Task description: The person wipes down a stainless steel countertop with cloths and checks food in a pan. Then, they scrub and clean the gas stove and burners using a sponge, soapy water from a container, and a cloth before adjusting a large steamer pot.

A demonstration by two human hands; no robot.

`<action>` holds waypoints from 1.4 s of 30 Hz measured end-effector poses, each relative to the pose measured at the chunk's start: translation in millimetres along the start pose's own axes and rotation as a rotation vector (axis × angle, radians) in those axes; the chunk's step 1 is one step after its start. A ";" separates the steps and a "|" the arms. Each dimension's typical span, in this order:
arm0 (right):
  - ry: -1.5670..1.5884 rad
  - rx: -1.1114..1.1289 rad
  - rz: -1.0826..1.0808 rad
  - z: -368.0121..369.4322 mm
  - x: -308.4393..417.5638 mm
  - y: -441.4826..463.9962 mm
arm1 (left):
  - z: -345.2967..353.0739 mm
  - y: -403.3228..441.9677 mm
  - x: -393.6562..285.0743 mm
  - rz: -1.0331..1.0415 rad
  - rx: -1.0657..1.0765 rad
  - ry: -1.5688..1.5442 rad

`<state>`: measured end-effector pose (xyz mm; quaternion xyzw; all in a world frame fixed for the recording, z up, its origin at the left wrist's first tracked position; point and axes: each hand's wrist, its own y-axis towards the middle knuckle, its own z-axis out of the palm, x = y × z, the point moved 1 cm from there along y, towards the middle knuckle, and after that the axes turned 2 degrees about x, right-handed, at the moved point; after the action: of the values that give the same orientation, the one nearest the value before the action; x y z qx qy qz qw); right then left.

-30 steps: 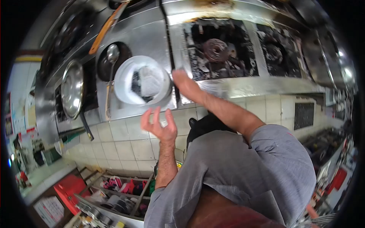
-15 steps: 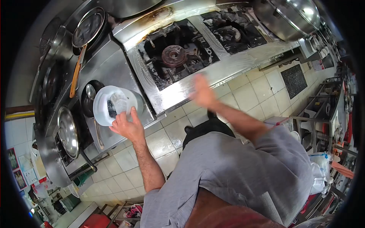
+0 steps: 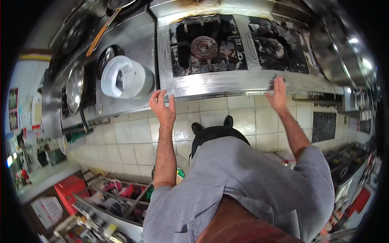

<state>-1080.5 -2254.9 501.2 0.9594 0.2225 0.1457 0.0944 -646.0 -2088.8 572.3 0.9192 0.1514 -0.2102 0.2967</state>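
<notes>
My left hand (image 3: 163, 108) is open, its fingers spread and bent, holding nothing, near the front edge of the steel counter. To its left stands a translucent white plastic bucket (image 3: 142, 83); inside are a clear container and a dark patch I cannot make out. My right hand (image 3: 278, 96) presses a small dark pad (image 3: 272, 83) onto the wet front ledge of the gas stove (image 3: 210, 83). The fingers partly hide the pad. Behind the ledge are a rusty round burner (image 3: 204, 47) and a second burner (image 3: 274, 49), with whitish foam around them.
Left of the bucket are a ladle (image 3: 108, 54) in a dark pan, a steel lid (image 3: 75, 87) and a wooden-handled pan (image 3: 101, 34). A large steel pot (image 3: 338, 48) stands at the right end. Tiled floor (image 3: 186, 125) and a drain grate (image 3: 324, 125) lie below.
My left hand has left the bucket and its clear container and moved right to the counter's edge. My right hand has moved right along the stove's front ledge. The view has turned.
</notes>
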 end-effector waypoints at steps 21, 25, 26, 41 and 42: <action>0.573 0.542 -1.160 34.2 194.5 125.9 | 73.2 33.2 31.4 -0.366 -0.077 0.286; 0.748 0.468 -1.211 72.4 259.7 141.6 | 74.6 29.5 30.7 -0.450 -0.126 0.223; 0.711 0.478 -1.191 64.0 246.2 137.6 | 75.3 30.5 30.7 -0.494 -0.110 0.225; 0.696 0.552 -1.263 42.5 204.3 144.9 | 80.4 33.7 23.4 -0.561 -0.202 0.286; 0.660 0.518 -1.264 30.9 186.8 140.1 | 80.7 34.4 22.0 -0.572 -0.199 0.285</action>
<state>-854.3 -2297.4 550.9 0.5475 0.7737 0.2865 -0.1398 -637.0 -2161.3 519.1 0.8261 0.4629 -0.1384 0.2900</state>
